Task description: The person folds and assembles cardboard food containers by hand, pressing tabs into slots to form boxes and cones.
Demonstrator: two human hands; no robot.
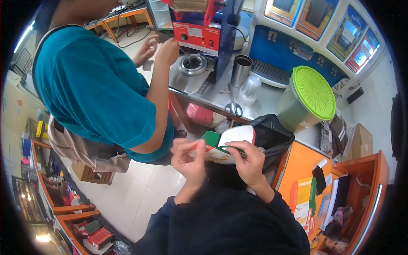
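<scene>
Between my two hands is a paperboard food box (236, 134), with a white inside and green and orange-red printed outer sides. Its flaps stand up, and a green flap (210, 138) shows on the left. My left hand (188, 163) pinches the left edge between thumb and fingers. On the other side, my right hand (249, 163) grips the near right edge by a dark green flap. The lower part of the box is partly hidden behind my fingers. Just beyond it, to the right, lies a black plastic bag (275, 129).
At left, a person in a teal shirt (93, 89) works by a red-fronted machine (195, 37). The metal counter holds scissors (233, 109), a steel cup (242, 70) and a green-lidded tub (314, 93). Flat printed cartons (302, 193) lie on the orange table (297, 159) at right.
</scene>
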